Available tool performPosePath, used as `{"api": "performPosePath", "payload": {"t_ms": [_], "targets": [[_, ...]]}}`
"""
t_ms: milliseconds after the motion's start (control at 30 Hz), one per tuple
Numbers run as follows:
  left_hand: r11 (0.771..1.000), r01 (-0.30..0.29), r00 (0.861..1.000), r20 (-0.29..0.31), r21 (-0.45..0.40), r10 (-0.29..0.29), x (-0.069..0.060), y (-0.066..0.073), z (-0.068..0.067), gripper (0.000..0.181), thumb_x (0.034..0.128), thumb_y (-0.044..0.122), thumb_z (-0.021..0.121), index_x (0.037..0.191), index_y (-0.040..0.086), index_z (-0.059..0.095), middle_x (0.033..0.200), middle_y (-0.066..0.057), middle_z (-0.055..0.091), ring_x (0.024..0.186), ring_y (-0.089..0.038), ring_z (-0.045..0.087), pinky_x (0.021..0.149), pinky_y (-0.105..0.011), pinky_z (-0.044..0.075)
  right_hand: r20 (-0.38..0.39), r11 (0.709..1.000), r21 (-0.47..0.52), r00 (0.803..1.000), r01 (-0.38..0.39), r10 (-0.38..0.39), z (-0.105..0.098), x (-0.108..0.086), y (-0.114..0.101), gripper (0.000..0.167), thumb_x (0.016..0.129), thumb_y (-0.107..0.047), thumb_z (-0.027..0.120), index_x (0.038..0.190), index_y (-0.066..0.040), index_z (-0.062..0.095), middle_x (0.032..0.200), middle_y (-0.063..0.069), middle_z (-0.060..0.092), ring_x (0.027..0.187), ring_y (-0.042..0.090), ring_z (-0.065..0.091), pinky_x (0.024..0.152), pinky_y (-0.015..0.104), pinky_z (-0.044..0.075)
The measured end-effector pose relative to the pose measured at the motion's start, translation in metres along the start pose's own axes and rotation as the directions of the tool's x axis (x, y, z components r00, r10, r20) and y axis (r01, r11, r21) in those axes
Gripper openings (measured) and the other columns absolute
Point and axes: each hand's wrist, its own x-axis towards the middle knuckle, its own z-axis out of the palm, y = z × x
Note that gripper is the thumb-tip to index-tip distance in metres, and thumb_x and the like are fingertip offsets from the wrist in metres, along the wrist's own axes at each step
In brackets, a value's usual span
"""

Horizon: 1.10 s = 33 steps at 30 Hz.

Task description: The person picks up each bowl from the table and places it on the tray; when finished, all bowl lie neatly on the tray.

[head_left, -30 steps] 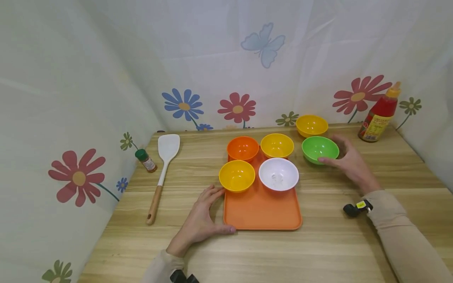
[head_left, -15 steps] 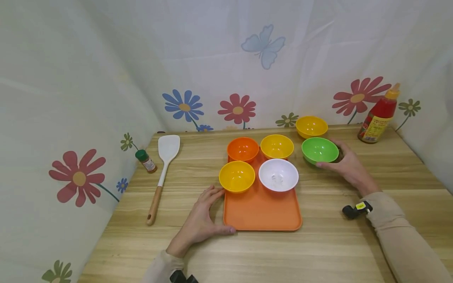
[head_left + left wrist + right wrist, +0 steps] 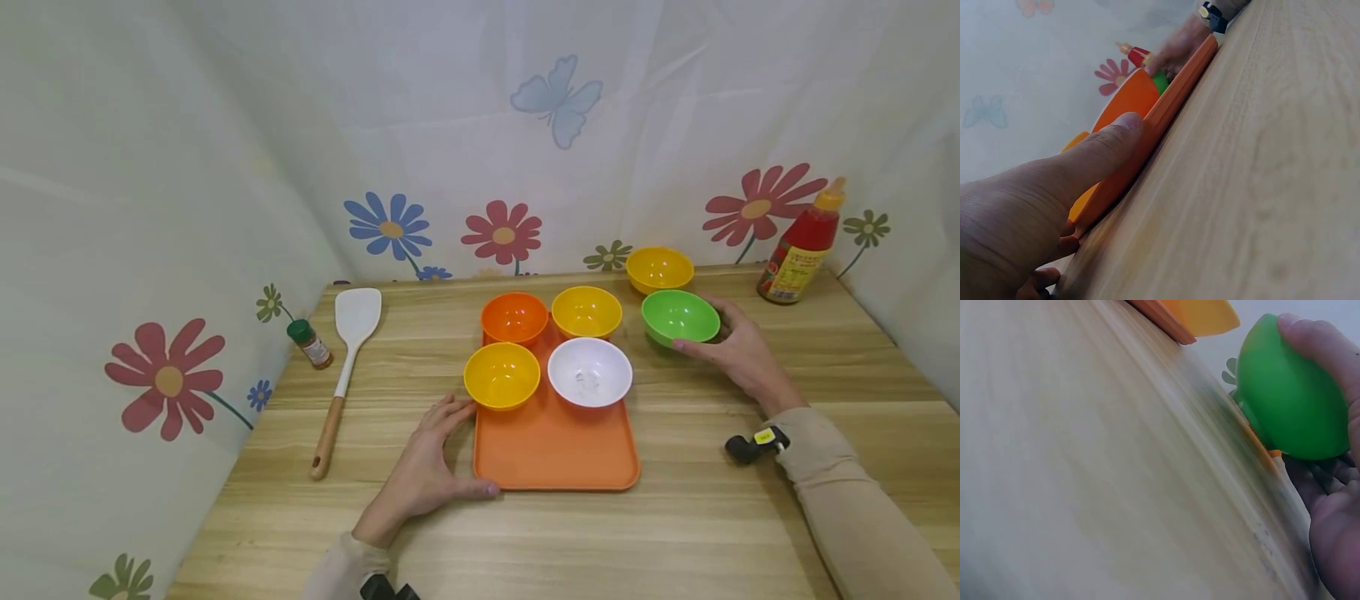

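My right hand (image 3: 738,350) holds a green bowl (image 3: 675,315) at the tray's back right, thumb on its near side and fingers around its right. In the right wrist view the green bowl (image 3: 1291,394) appears tilted by the camera angle; whether it touches the table is unclear. My left hand (image 3: 423,467) rests at the front left corner of an orange tray (image 3: 555,458), its straight thumb against the front edge and fingertips at the left side. On the tray stand a yellow bowl (image 3: 501,377), a white bowl (image 3: 589,373), an orange bowl (image 3: 514,317) and another yellow bowl (image 3: 587,311).
A third yellow bowl (image 3: 660,269) stands behind the green one, near the curtain. At the back right is a red sauce bottle (image 3: 798,250). To the left lie a white spatula (image 3: 347,367) with a wooden handle and a small green-capped jar (image 3: 309,343). A flowered curtain (image 3: 450,125) borders the table.
The green bowl and right hand have shifted very slightly, the bowl a touch to the right and back. My left hand and the tray have stayed in place.
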Motion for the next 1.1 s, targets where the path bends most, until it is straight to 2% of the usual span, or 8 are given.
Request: {"api": "performPosePath", "payload": {"t_ms": [367,467,533,600,633,767,967,1100], "targets": [[1.0,0.009,1.0,0.005,-0.006,-0.009,-0.001,0.002,0.0,0.124,0.0624,0.07,0.103,0.165,0.02,0.055,0.173,0.003,0.046,0.17,-0.032,0.023,0.134,-0.066,0.025,-0.026,0.999,0.04,1.0,-0.004,0.005,-0.003,-0.002,-0.021,0.103,0.098,-0.038,0.089,0.176,-0.011,0.028,0.174,0.02,0.04,0.152,0.041,0.044,0.129,0.067,0.035],[1.0,0.004,1.0,0.003,-0.005,-0.004,-0.001,0.002,0.0,0.124,0.0627,0.07,0.103,0.165,0.019,0.055,0.173,0.003,0.047,0.17,-0.033,0.024,0.135,-0.066,0.025,-0.024,0.999,0.04,1.0,0.01,-0.009,-0.004,-0.003,-0.03,0.101,0.099,-0.037,0.088,0.177,-0.014,0.029,0.174,0.017,0.041,0.152,0.038,0.045,0.131,0.05,0.04],[1.0,0.001,1.0,0.001,-0.005,-0.001,-0.001,0.002,0.0,0.124,0.063,0.069,0.103,0.165,0.018,0.055,0.173,0.003,0.047,0.17,-0.033,0.024,0.135,-0.066,0.024,-0.025,0.999,0.04,0.999,0.027,-0.026,-0.004,-0.004,-0.035,0.099,0.099,-0.036,0.088,0.177,-0.015,0.03,0.174,0.015,0.042,0.152,0.036,0.046,0.128,0.032,0.042],[1.0,-0.002,1.0,0.0,-0.004,0.002,-0.001,0.002,0.0,0.123,0.0632,0.069,0.103,0.165,0.018,0.055,0.173,0.003,0.047,0.17,-0.034,0.024,0.135,-0.066,0.024,-0.024,0.998,0.037,0.999,0.042,-0.041,-0.003,-0.005,-0.041,0.098,0.099,-0.035,0.088,0.177,-0.016,0.031,0.174,0.014,0.042,0.152,0.037,0.045,0.124,0.022,0.042],[1.0,-0.003,1.0,0.0,-0.005,0.003,-0.001,0.002,0.0,0.123,0.0633,0.069,0.103,0.165,0.018,0.055,0.173,0.002,0.047,0.17,-0.034,0.024,0.135,-0.066,0.024,-0.024,0.998,0.037,0.999,0.048,-0.047,-0.003,-0.005,-0.044,0.098,0.099,-0.034,0.088,0.176,-0.016,0.031,0.174,0.015,0.041,0.153,0.038,0.045,0.124,0.02,0.042],[1.0,-0.003,1.0,0.001,-0.004,0.003,-0.002,0.002,-0.001,0.123,0.0635,0.068,0.103,0.165,0.017,0.055,0.173,0.002,0.047,0.17,-0.034,0.024,0.135,-0.066,0.024,-0.016,0.995,0.065,0.997,0.071,-0.07,0.0,-0.009,-0.059,0.098,0.099,-0.03,0.089,0.176,-0.015,0.03,0.175,0.016,0.039,0.158,0.04,0.04,0.131,0.031,0.037],[1.0,-0.005,1.0,-0.002,-0.002,0.005,-0.001,0.003,-0.001,0.123,0.0636,0.068,0.104,0.165,0.017,0.055,0.172,0.002,0.048,0.17,-0.034,0.024,0.135,-0.066,0.024,-0.012,0.977,0.162,0.99,0.138,-0.138,0.007,-0.018,-0.088,0.095,0.096,-0.01,0.089,0.173,-0.011,0.034,0.173,0.012,0.042,0.154,0.028,0.045,0.121,0.013,0.04],[1.0,-0.003,1.0,-0.003,-0.003,0.003,-0.001,0.003,-0.001,0.123,0.0632,0.067,0.104,0.165,0.018,0.055,0.172,0.002,0.048,0.17,-0.034,0.024,0.135,-0.066,0.025,-0.007,0.955,0.214,0.978,0.203,-0.206,0.016,-0.024,-0.107,0.091,0.092,0.0,0.09,0.168,-0.008,0.04,0.165,0.009,0.05,0.142,0.014,0.052,0.116,0.011,0.044]]}}
